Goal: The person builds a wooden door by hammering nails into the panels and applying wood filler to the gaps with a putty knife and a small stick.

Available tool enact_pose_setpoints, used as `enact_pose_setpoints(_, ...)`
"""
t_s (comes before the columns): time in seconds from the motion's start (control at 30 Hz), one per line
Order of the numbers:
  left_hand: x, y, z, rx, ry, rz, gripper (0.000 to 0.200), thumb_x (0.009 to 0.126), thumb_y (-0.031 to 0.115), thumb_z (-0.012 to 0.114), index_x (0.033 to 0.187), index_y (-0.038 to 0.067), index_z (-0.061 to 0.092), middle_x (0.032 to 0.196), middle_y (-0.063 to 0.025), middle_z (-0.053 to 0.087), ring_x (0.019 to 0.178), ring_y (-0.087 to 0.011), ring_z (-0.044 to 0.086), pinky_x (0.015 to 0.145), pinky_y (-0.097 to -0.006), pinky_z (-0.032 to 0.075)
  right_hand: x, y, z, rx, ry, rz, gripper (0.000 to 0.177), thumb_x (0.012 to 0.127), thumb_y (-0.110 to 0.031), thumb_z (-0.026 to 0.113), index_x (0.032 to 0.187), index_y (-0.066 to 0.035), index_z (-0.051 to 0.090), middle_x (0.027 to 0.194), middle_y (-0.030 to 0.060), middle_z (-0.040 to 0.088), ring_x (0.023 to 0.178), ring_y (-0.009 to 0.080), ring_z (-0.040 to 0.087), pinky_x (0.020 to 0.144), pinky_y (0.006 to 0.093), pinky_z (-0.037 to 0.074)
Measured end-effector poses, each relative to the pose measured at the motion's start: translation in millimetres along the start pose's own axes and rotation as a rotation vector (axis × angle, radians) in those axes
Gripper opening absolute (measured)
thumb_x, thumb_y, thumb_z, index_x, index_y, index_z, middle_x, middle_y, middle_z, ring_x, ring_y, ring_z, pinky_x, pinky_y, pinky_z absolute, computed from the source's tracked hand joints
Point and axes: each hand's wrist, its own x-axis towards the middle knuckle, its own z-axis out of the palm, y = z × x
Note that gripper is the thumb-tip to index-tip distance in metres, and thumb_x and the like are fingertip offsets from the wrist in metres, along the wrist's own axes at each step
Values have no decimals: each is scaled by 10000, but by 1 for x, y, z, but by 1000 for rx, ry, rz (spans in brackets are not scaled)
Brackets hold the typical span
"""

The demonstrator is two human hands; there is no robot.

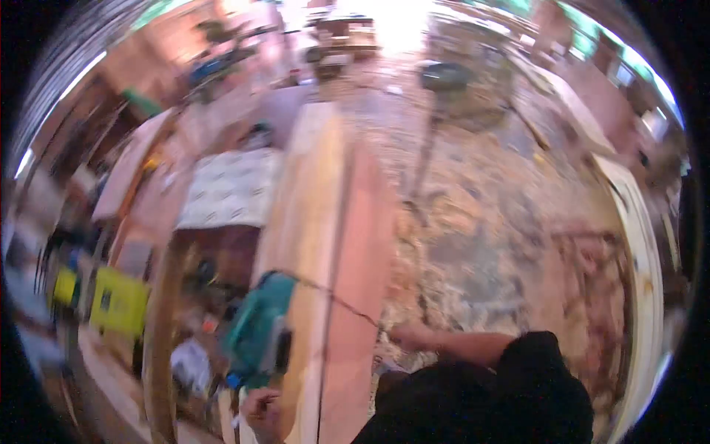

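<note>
A green power tool (259, 325), seemingly an electric hand planer, rests at the left edge of a long pale wooden board (307, 200). My left hand (262, 411) is just below the tool, beside the board's near end. Its fingers look bent, but blur hides whether they hold anything. A dark cord (333, 296) runs from the tool across the board and a reddish plank surface (359, 244) toward my right hand (410, 337). That hand is beyond the plank's right edge, close to the cord. Motion blur smears its fingers, so a grip on the cord cannot be confirmed.
Shavings cover the floor (473, 244) on the right. A pale timber frame (640, 281) stands along the right side. Left are a yellow-green box (118, 302), a white patterned sheet (229, 189) and an upright wooden post (163, 340). A dark round object (444, 75) is farther back.
</note>
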Motion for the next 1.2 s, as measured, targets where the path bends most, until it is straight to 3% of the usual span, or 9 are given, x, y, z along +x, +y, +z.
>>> enact_pose_setpoints(0.03,8,14,47,5,-216,-47,557,836,528,776,1001,7,669,832,-58,647,723,-136,614,652,-274,492,-27,52,4,-158,-53,125,311,809,-259,664,1080,-108,693,999,156,701,972,339,681,826,465,539)
enact_pose_setpoints(0.13,16,26,173,-43,-853,-5,665,810,550,796,1118,-27,675,940,-89,708,820,-181,673,741,-307,540,-149,112,-13,478,260,889,292,857,-288,652,1073,-109,732,1052,147,736,995,344,693,838,458,548)
enact_pose_setpoints(0.3,-52,18,382,87,-1521,-66,569,845,450,790,1119,-36,677,918,-88,720,801,-183,691,730,-314,553,-334,202,84,560,606,1397,322,810,-375,684,891,-77,777,865,170,745,836,371,719,795,476,566)
enact_pose_setpoints(0.53,1,37,587,345,-1445,-7,435,894,309,781,1121,-49,680,888,-87,737,773,-185,717,713,-324,570,-448,280,176,639,624,1541,376,796,-383,680,981,-68,771,858,164,751,731,311,726,730,418,578)
enact_pose_setpoints(0.67,-38,160,739,327,-1510,-15,332,891,295,762,1035,-1,715,876,-111,729,799,-199,712,766,-356,554,-503,294,130,1195,888,1643,390,818,-366,675,1036,-57,767,839,163,749,711,279,727,753,401,578)
enact_pose_setpoints(0.87,-111,224,924,365,-1929,714,268,929,275,727,1014,21,723,835,-168,708,748,-246,715,685,-343,548,-557,319,107,1124,1487,1806,337,820,-274,778,1058,-38,744,992,136,754,883,248,724,781,389,568)
enact_pose_setpoints(0.9,-127,216,947,188,-1995,547,219,933,284,710,1024,88,740,866,-160,719,775,-317,714,705,-384,556,-565,320,105,1132,1577,1822,337,825,-278,776,1055,-35,743,988,136,753,890,245,721,789,387,567)
enact_pose_setpoints(1.03,-152,174,1058,426,-2254,986,233,935,320,676,1037,117,729,932,-147,728,860,-363,703,738,-442,563,-600,335,87,1258,1799,1893,338,836,-282,770,1048,-20,741,978,141,750,912,241,718,815,375,559)
enact_pose_setpoints(1.2,-197,158,1178,376,-2379,872,253,941,328,660,1053,108,712,959,-162,724,879,-388,692,767,-468,559,-671,404,62,1051,1616,1966,339,840,-274,764,1069,-25,736,986,147,745,895,255,717,814,379,559)
